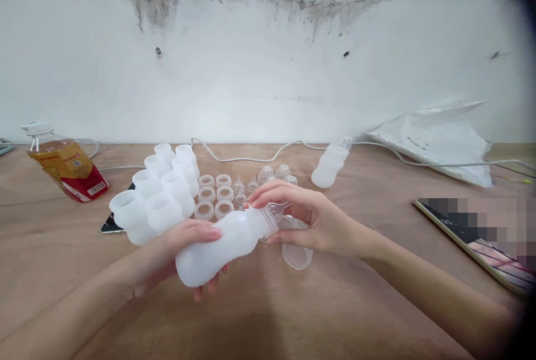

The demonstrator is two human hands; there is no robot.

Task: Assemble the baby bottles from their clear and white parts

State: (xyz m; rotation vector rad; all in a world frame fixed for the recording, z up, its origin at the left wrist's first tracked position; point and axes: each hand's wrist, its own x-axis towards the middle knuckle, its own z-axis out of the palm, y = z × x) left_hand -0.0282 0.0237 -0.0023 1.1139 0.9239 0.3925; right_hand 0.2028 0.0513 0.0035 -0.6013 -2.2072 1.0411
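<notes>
A white baby bottle (pixel 220 248) lies tilted across my two hands, its neck up to the right. My left hand (pixel 184 243) is wrapped round the body, thumb on top and fingertips showing beneath. At the neck, the fingers of my right hand (pixel 301 212) close round the clear collar ring (pixel 268 219), with a clear nipple (pixel 280 209) sticking out of it. Just below my right hand, a clear dome cap (pixel 297 254) rests on the table. Behind the bottle lie several collar rings (pixel 206 193), loose nipples (pixel 238 185) and more caps (pixel 283 171), partly hidden by my right hand.
Open white bottle bodies (pixel 163 212) stand in rows at the left, near a drink bottle (pixel 69 167). A capped baby bottle (pixel 329 166) stands at the back. A plastic bag (pixel 435 142), a cable (pixel 251 158) and a printed box (pixel 473 243) lie around the table (pixel 368 315).
</notes>
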